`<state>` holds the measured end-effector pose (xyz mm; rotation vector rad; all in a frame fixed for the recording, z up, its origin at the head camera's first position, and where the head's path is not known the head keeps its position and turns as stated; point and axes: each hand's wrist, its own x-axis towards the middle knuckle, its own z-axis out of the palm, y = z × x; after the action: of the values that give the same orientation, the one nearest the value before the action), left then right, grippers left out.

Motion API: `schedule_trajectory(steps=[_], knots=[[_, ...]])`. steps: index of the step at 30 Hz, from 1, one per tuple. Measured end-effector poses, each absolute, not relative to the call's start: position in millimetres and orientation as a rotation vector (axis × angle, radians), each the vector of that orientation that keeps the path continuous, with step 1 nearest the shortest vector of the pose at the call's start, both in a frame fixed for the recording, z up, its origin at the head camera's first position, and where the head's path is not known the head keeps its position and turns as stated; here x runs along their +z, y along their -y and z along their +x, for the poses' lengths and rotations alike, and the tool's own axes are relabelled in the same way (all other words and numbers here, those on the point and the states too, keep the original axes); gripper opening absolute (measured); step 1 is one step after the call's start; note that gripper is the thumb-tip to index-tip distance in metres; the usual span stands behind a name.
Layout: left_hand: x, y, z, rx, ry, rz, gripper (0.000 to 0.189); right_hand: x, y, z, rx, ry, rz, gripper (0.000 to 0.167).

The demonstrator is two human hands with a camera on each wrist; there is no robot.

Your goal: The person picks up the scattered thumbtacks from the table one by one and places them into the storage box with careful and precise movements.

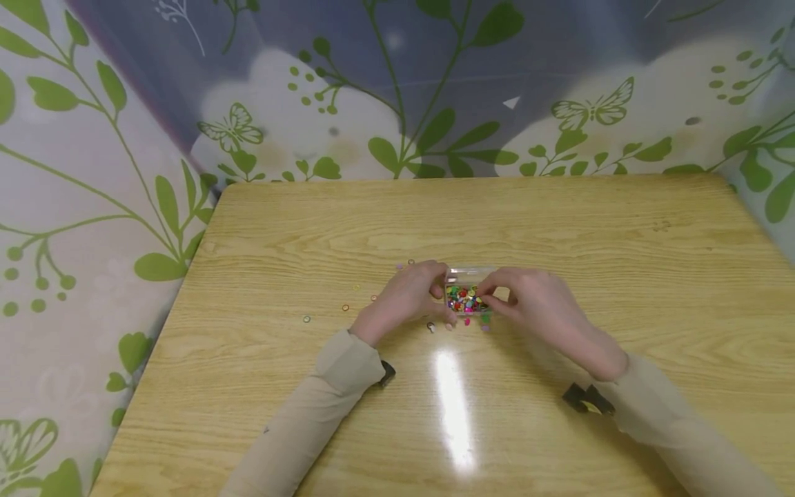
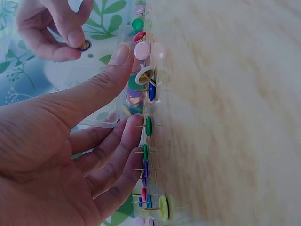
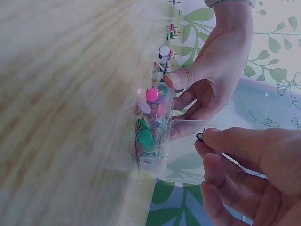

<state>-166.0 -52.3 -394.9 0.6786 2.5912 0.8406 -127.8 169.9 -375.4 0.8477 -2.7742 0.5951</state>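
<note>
A small clear plastic box (image 3: 165,146) filled with colourful thumbtacks (image 1: 467,298) lies on the table, its clear lid (image 1: 470,274) raised at the far side. My left hand (image 1: 406,297) holds the box by its left end, thumb at the near side and fingers behind. Over the box's right part, my right hand (image 1: 542,297) pinches one thumbtack (image 3: 200,136) between thumb and forefinger. This tack has a dark blue rim and a brassy underside. Pink and green tacks show through the box's wall in the right wrist view.
Several loose thumbtacks lie just in front of the box, among them a green tack (image 1: 486,319) and a white tack (image 2: 145,74). More are scattered to the left, such as an orange tack (image 1: 345,308). The wooden table (image 1: 279,228) meets a leaf-patterned wall covering (image 1: 348,138) behind.
</note>
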Motion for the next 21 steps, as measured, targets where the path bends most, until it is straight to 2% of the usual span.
schedule_trajectory(steps=[21], knots=[[-395.1,53.2,-166.3,0.876,-2.576,0.681,0.054,-378.1,-159.0,-136.4,0.609,2.724,0.825,0.010]])
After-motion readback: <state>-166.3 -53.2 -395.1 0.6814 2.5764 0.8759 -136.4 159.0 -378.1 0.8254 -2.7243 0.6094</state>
